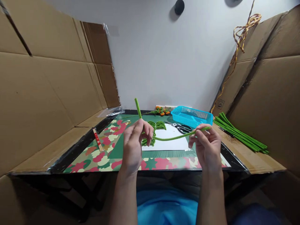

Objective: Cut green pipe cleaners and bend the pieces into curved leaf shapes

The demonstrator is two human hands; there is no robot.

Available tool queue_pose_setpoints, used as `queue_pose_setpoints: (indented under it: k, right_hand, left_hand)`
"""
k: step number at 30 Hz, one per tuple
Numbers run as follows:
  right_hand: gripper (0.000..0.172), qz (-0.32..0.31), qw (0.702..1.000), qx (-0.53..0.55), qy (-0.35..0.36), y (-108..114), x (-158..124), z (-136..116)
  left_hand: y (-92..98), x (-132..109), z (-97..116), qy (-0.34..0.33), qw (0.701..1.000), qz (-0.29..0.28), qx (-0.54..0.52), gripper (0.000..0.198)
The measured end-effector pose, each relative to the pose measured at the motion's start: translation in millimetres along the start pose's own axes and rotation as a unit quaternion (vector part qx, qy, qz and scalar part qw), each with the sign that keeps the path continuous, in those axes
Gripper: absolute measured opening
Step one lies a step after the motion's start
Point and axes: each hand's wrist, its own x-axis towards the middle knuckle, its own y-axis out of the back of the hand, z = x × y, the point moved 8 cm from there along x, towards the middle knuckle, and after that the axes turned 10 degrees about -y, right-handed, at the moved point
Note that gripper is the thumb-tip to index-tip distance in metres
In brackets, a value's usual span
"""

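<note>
A green pipe cleaner [173,137] stretches between my two hands above the table, sagging slightly in the middle. My left hand [136,137] is closed on it, and one end points up past the thumb. My right hand [207,140] pinches the other end, whose tip pokes out beyond the fingers. Behind my left hand, several bent green pipe cleaner pieces [160,125] lie in curved rows, partly hidden by the fingers. They rest on or beside a white sheet [172,145].
Black-handled scissors [184,128] lie by a blue plastic basket [192,116]. Straight green pipe cleaners [243,134] are bundled at right beside a black pen [226,132]. Orange and green flowers [162,111] lie at the back; a red-wrapped chopstick packet [97,139] at left. Cardboard walls [56,81] flank the table.
</note>
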Motion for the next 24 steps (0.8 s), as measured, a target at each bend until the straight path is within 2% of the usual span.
queue_pose_setpoints:
  k: [2,4,9,11,14,18,24]
  right_hand:
    - [0.017,0.032,0.999,0.019,-0.011,-1.1,2.7,7.2]
    - [0.02,0.043,0.999,-0.011,-0.022,-7.9,3.6,13.6]
    - [0.025,0.014,0.995,-0.083,-0.045,-29.9,-0.5,23.8]
    - [0.027,0.0,0.994,-0.095,-0.049,-35.7,-2.0,24.4]
    - [0.027,-0.019,0.993,-0.106,-0.042,-40.4,-2.9,21.9]
    - [0.026,-0.018,0.992,-0.116,-0.042,-36.4,-3.3,20.6]
    - [0.029,-0.022,0.992,-0.087,-0.089,-27.1,-3.6,32.2]
  left_hand:
    - [-2.7,0.2,-2.7,-0.012,0.999,-0.027,0.022,0.044]
    - [-6.5,0.6,-4.6,-0.028,0.996,-0.053,0.058,0.044]
    - [-21.3,-4.4,-15.8,-0.04,0.967,-0.165,0.188,0.038]
    - [-28.2,-10.0,-24.6,-0.027,0.957,-0.217,0.191,0.04]
    - [-36.6,-18.9,-41.3,0.024,0.952,-0.273,0.138,0.041]
    - [-40.0,-23.0,-55.4,0.065,0.949,-0.286,0.116,0.044]
    - [-38.8,-31.1,-67.6,0.147,0.933,-0.314,0.1,0.052]
